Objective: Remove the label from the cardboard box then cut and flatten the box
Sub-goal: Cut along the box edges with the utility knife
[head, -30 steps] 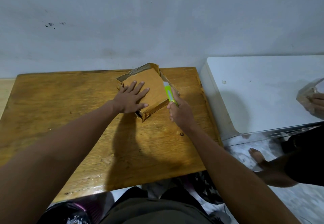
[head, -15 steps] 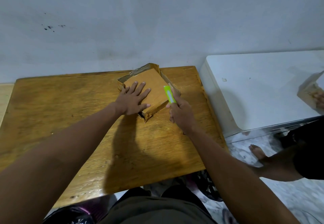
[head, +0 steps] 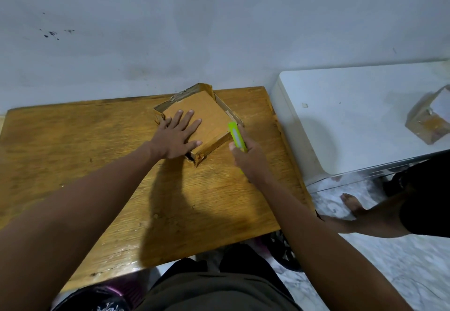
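Note:
A brown cardboard box (head: 209,113) lies at the far edge of the wooden table (head: 73,152), its side walls partly split and torn at the near corner. My left hand (head: 176,135) presses flat on the box's top panel with fingers spread. My right hand (head: 248,159) grips a lime-green utility knife (head: 235,135), its upper end against the box's right side. The blade is hidden, and no label shows on the box.
A white surface (head: 353,116) stands just right of the table and carries another small cardboard box (head: 428,121). Another person's foot (head: 350,205) and leg are on the marbled floor at the right. A pale wall runs close behind the table.
My right hand with the knife has drawn back a little toward me along the box's right side. My left hand has stayed pressed on the top panel.

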